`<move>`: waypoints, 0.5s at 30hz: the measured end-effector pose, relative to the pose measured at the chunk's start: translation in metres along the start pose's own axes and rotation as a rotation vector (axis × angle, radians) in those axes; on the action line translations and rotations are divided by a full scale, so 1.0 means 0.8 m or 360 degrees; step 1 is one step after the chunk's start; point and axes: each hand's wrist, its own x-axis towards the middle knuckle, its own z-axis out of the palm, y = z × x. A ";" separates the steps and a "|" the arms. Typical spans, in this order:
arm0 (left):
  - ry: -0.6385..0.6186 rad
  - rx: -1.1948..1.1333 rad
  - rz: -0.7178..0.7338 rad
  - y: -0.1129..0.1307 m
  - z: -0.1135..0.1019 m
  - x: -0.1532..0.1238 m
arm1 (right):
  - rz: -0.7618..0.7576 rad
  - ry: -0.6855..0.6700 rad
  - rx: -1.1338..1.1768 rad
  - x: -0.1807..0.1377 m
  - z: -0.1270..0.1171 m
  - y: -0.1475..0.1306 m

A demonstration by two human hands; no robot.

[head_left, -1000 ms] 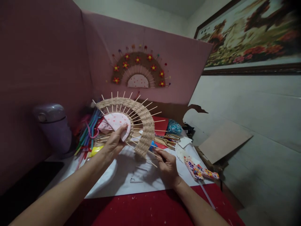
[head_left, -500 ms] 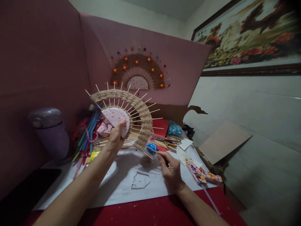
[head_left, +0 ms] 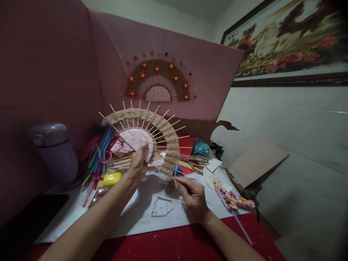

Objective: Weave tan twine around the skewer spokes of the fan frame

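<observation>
My left hand (head_left: 139, 159) grips a half-round woven fan (head_left: 170, 145) by its white, pink-dotted centre piece (head_left: 136, 139), thumb on the front. Thin wooden sticks radiate from that centre through a wide band of woven tan twine, their tips poking out beyond it. At the band's lower right end, my right hand (head_left: 194, 197) is closed in a pinch on what looks like the twine's loose strand, beside the last stick. A small brown ball of twine (head_left: 169, 185) lies on the white sheet just left of the right fingertips.
A finished fan with red flowers (head_left: 157, 69) hangs on the pink board behind. Pipe cleaners (head_left: 102, 152) and a purple bottle (head_left: 56, 152) stand left. Scissors (head_left: 197, 159), blue yarn (head_left: 201, 146) and patterned cloth pieces (head_left: 227, 195) lie right. A yellow packet (head_left: 111, 179) sits near my left forearm.
My right hand has moved slightly left, closer to the band's end. The fan has shifted a little down and right in my left hand, uncovering more of the yellow packet.
</observation>
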 end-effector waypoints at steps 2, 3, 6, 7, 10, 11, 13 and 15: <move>-0.0032 0.0025 -0.0012 -0.004 -0.002 0.000 | 0.0009 -0.0027 0.0019 0.000 0.000 0.001; -0.0043 0.0031 -0.0019 -0.005 -0.004 0.000 | 0.0016 -0.0042 0.0029 0.000 0.001 0.001; -0.0050 0.0022 -0.0030 -0.007 -0.005 0.000 | 0.0038 -0.0076 0.0040 0.000 0.000 0.002; -0.0041 0.0017 -0.0031 -0.006 -0.004 0.000 | 0.0042 -0.0078 0.0034 0.000 -0.001 0.002; 0.0005 -0.0003 -0.0040 0.000 -0.001 0.000 | 0.0034 -0.0057 0.0001 0.000 -0.003 0.001; 0.0027 -0.0012 -0.0043 0.003 0.001 -0.001 | 0.0030 -0.0042 -0.0010 0.000 -0.003 0.000; 0.0070 -0.0012 -0.0072 0.008 0.003 -0.001 | 0.0038 -0.0009 -0.0035 -0.001 -0.005 -0.002; 0.0106 -0.0011 -0.0091 0.012 0.004 0.001 | 0.0073 0.0042 -0.0042 -0.001 -0.008 -0.004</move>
